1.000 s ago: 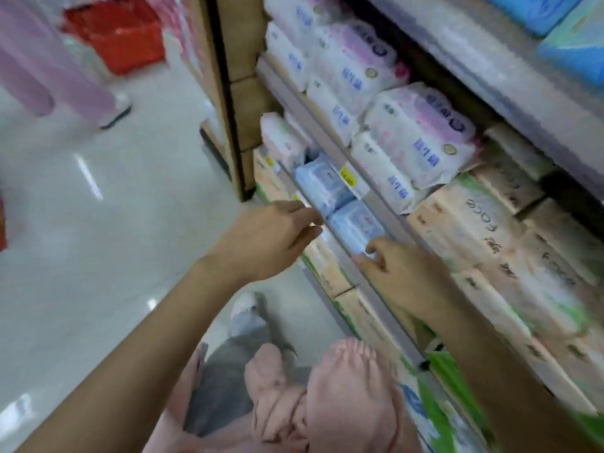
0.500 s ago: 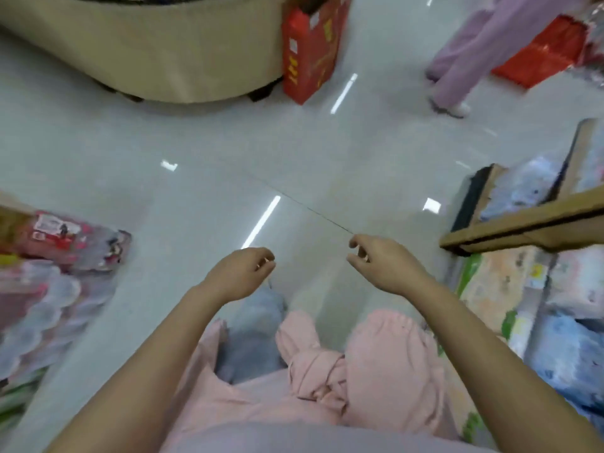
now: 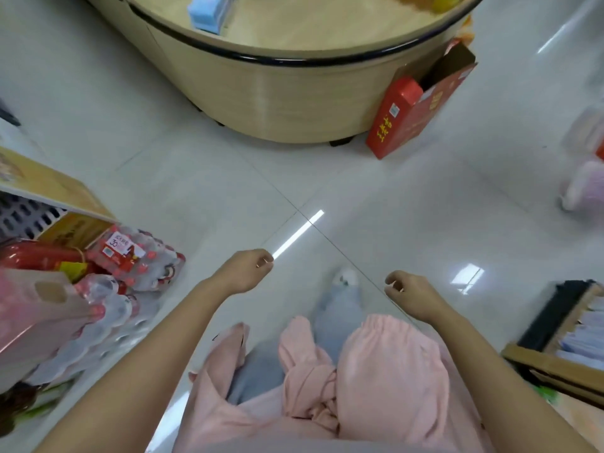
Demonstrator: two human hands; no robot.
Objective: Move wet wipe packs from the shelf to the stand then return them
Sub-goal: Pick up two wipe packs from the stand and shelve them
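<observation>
A round beige stand (image 3: 294, 103) with a dark rim fills the top of the view. A light blue wet wipe pack (image 3: 209, 11) lies on its top at the far left. My left hand (image 3: 245, 273) and my right hand (image 3: 411, 295) hang over the floor in front of me, both loosely curled and holding nothing. Each hand is well short of the stand. A corner of the shelf (image 3: 555, 367) shows at the lower right, with pale packs blurred inside.
A red carton (image 3: 411, 109) leans against the stand's right side. Shrink-wrapped bottle packs (image 3: 130, 259) and a pink bag (image 3: 39, 308) crowd the floor at the left. Someone's pink-clad leg (image 3: 585, 188) is at the right edge. Glossy tiled floor lies between me and the stand.
My view has swung from the shelf round to the stand. Both hands left the blue packs on the shelf and now hang curled and empty over the floor.
</observation>
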